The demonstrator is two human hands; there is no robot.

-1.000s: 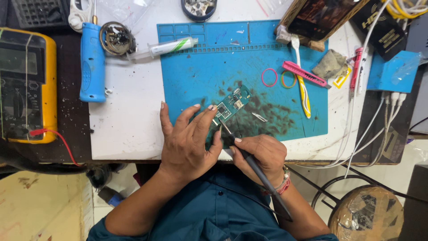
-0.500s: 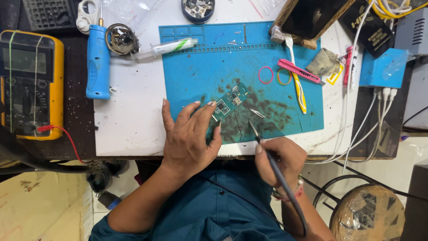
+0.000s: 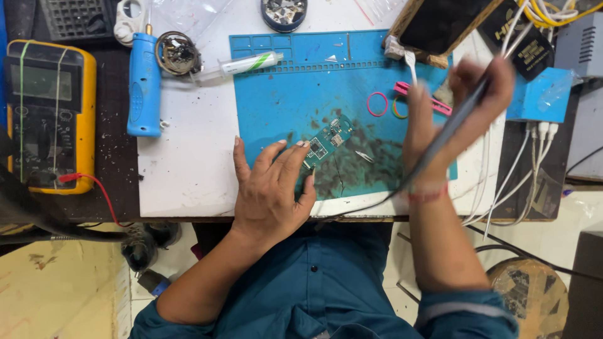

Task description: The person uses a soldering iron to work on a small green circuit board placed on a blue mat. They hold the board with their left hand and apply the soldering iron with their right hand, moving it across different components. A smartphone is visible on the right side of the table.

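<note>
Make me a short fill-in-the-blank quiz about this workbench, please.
1. The left hand rests on a small green ____ on the blue mat.
2. The right hand, blurred, holds a dark corded ____.
3. At the far left lies a multimeter with a ____ casing.
4. The syringe lies at the mat's ____ edge.

Missing words: circuit board; soldering iron; yellow; top

Bright, even overhead light, soft shadows, motion blur on the raised right hand.
</note>
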